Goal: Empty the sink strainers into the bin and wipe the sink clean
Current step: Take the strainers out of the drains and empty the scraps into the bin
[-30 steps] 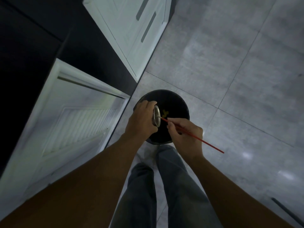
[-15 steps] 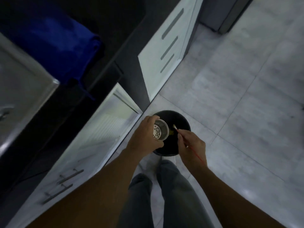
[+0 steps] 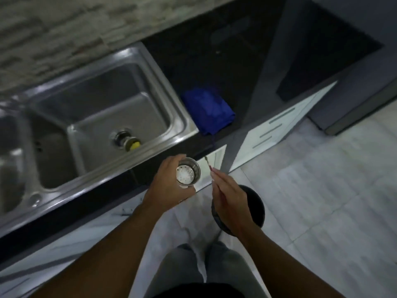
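My left hand [image 3: 169, 186] grips a round metal sink strainer [image 3: 188, 172], its perforated inside facing up at me. My right hand [image 3: 228, 196] pinches a thin red stick [image 3: 209, 166] whose tip points up toward the counter edge. The black bin [image 3: 255, 203] stands on the floor under my right hand, partly hidden by it. The steel sink [image 3: 171, 110] lies to the upper left; at its drain [image 3: 122, 137] something yellow [image 3: 135, 145] sits. A second basin [image 3: 12, 160] shows at the far left. A blue cloth [image 3: 207, 110] lies on the dark counter right of the sink.
White cabinet fronts [image 3: 275, 130] with bar handles run below the dark counter [image 3: 214, 50]. A black hob [image 3: 326, 52] is set into the counter at upper right. Light grey floor tiles [image 3: 322, 201] spread to the right. My legs [image 3: 193, 265] are at the bottom.
My view has swung up from the bin to the sink and counter. Both hands have lifted away from the bin's mouth, the strainer now turned open side up.
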`<move>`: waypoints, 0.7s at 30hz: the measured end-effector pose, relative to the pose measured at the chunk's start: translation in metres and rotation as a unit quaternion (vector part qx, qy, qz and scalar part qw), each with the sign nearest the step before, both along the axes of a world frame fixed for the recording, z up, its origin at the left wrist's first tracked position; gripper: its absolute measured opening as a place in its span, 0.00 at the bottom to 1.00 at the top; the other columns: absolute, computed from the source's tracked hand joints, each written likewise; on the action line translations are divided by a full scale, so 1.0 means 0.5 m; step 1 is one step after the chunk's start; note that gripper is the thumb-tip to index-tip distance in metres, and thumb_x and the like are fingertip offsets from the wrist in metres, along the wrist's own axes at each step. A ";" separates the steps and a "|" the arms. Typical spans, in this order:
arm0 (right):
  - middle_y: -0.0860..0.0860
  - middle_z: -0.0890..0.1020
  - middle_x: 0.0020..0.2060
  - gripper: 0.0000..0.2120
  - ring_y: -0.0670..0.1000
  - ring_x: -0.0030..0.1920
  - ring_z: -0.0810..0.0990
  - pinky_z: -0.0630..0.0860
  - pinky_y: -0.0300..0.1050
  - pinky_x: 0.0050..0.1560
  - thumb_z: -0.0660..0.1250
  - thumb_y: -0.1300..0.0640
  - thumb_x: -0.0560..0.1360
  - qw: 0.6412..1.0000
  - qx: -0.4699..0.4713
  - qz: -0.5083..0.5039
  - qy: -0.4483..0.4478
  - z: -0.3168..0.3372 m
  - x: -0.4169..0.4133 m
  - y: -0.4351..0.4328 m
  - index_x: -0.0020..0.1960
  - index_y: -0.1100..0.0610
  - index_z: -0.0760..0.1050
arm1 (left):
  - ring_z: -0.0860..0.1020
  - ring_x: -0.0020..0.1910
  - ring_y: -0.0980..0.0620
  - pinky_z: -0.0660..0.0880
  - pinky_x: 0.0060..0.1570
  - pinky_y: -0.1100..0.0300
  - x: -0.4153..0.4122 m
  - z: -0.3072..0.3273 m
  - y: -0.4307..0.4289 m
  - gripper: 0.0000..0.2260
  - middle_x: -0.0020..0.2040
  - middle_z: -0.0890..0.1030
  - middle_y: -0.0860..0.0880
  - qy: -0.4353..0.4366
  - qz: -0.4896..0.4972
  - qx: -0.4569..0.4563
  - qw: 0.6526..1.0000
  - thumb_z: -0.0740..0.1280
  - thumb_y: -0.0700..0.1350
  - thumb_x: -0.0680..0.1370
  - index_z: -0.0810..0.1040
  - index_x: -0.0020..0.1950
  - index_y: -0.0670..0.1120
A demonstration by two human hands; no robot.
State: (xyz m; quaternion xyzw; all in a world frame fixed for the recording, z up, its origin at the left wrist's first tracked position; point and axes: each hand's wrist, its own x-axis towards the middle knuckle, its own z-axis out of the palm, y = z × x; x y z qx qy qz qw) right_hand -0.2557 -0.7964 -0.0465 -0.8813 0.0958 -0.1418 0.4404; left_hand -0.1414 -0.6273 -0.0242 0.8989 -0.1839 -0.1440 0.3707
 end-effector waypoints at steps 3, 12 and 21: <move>0.59 0.81 0.61 0.14 0.51 0.62 0.80 0.74 0.41 0.66 0.68 0.69 0.77 0.991 -0.037 0.052 -0.118 0.038 0.073 0.028 0.63 0.66 0.78 | 0.71 0.63 0.60 0.69 0.60 0.68 0.027 0.060 0.067 0.41 0.64 0.72 0.55 -0.013 0.055 -0.028 0.998 0.80 0.48 0.60 0.68 0.71 0.55; 0.54 0.77 0.66 0.16 0.48 0.67 0.76 0.75 0.49 0.67 0.63 0.66 0.81 0.981 0.002 0.146 -0.124 0.079 0.267 0.175 0.68 0.64 0.75 | 0.74 0.66 0.51 0.74 0.66 0.48 0.138 0.099 0.247 0.38 0.66 0.73 0.53 -0.046 0.191 -0.054 0.979 0.76 0.55 0.61 0.68 0.70 0.58; 0.51 0.77 0.65 0.15 0.45 0.64 0.77 0.76 0.49 0.66 0.62 0.59 0.82 0.980 -0.011 0.183 -0.074 0.039 0.468 0.319 0.68 0.59 0.75 | 0.70 0.64 0.47 0.68 0.66 0.54 0.315 0.011 0.409 0.39 0.63 0.74 0.45 -0.052 0.259 0.000 0.964 0.82 0.43 0.60 0.73 0.70 0.44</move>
